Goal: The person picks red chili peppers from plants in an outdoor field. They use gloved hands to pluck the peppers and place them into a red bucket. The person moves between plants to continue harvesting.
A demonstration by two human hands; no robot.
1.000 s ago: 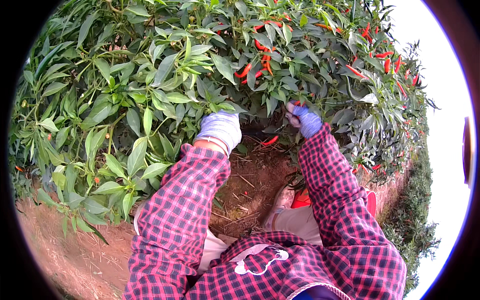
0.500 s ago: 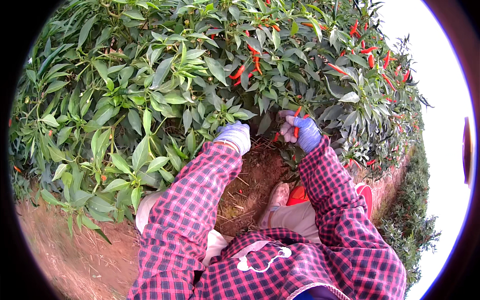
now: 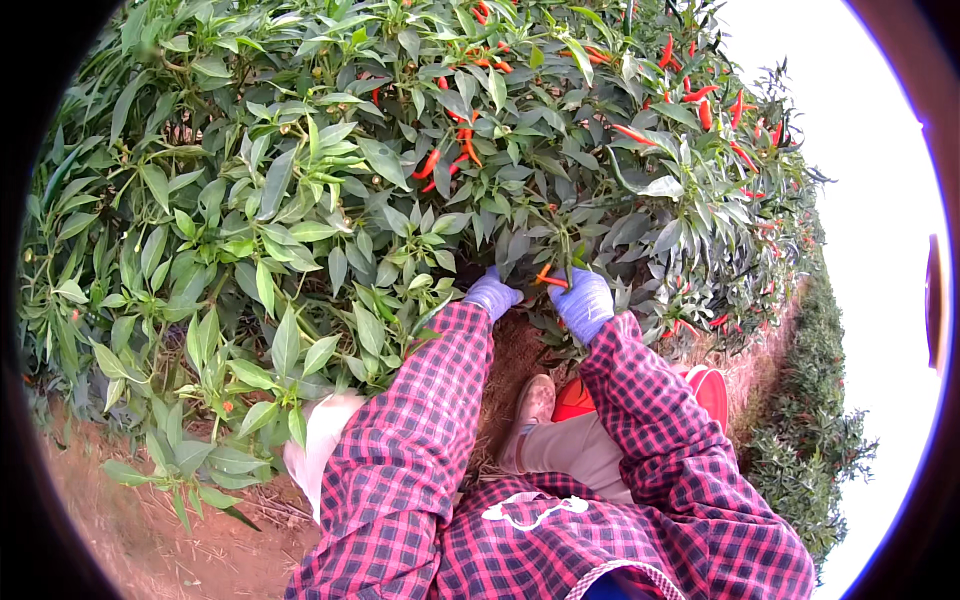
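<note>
My two gloved hands are at the lower middle of a leafy chili plant (image 3: pixel 340 190). My left hand (image 3: pixel 492 294) reaches in under the leaves; its thumb shows, but its other fingers are hidden by foliage. Close beside it on the right, my right hand (image 3: pixel 584 303) is closed, with an orange-red chili pepper (image 3: pixel 549 279) sticking out at its fingertips. Leaves and a stem hang just above this hand and partly cover it. Whether more peppers lie inside the grip cannot be seen.
Clusters of ripe red chilies (image 3: pixel 468 140) hang higher up, with more at the upper right (image 3: pixel 705 112). A red rounded object (image 3: pixel 710 396) is partly hidden by my leg, near my shoe (image 3: pixel 537 400). Bare soil (image 3: pixel 190 530) lies at lower left; another plant row (image 3: pixel 800 440) runs along the right.
My right hand has moved left and down, nearer my left hand, and its fingers now point into the leaves. My left hand has shifted slightly right and down. The view has shifted too.
</note>
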